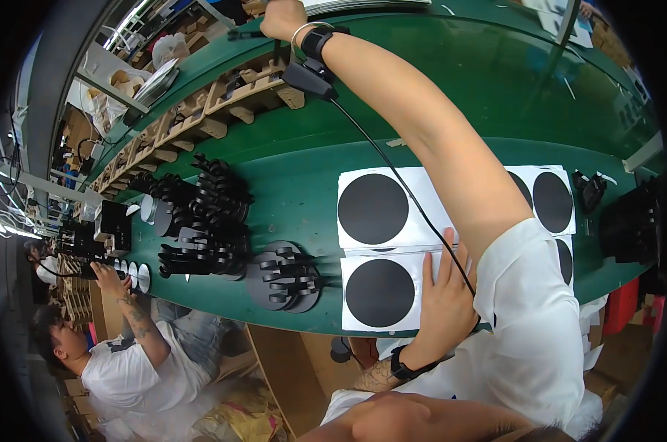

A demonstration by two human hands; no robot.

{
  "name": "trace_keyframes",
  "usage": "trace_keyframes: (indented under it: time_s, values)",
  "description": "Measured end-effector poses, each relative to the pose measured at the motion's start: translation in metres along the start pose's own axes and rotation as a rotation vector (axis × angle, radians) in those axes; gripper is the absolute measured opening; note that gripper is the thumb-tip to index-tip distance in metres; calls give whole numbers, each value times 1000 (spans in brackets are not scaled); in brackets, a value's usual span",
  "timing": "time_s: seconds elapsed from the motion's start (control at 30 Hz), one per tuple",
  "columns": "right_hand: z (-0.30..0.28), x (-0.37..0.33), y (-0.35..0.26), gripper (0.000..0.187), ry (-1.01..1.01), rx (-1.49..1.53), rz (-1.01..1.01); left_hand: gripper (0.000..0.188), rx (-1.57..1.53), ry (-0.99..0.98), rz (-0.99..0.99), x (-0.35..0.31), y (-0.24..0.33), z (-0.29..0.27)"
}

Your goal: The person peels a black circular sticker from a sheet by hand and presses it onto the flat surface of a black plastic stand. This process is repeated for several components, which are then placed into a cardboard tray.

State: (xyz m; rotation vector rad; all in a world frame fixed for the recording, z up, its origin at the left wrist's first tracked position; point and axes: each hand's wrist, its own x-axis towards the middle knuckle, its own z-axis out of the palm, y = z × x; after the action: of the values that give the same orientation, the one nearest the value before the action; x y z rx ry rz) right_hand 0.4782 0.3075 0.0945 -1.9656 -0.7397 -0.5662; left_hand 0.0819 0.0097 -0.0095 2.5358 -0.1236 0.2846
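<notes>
My left hand (448, 298) lies on white sheets printed with large black discs (380, 292), its fingers stretched out and a little apart. My right arm crosses over these sheets to the far edge of the bench. There my right hand (283, 20) is closed, with a slim dark part (246, 34) showing at its fingers; its kind is hard to make out. A black device (309, 78) with a cable hangs by my right wrist. More black discs (552, 202) show to the right of my arm, which hides part of the sheets.
Black round bases with ring-like parts (282, 280) stand left of the sheets, beside stacked black parts (208, 214). Brown moulded trays (223, 99) line a raised ledge. Dark parts (632, 221) sit at the far right. A co-worker (138, 361) sits at the left.
</notes>
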Motion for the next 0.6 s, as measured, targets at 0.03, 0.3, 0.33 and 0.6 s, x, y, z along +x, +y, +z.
trace_keyframes:
  time_s: [0.03,0.3,0.33,0.6]
  values:
    - [4,5,0,21,15,2,6,53,-30,26,12,1,0,0]
    - [20,-68,-5,20,-87,-315,-140,51,-338,100,-132,3,6,-6]
    - [18,-73,1,26,-149,-385,-142,52,-406,84,-142,4,7,-5]
    - [-37,-101,7,63,-413,-575,-296,55,-41,34,17,1,1,-1]
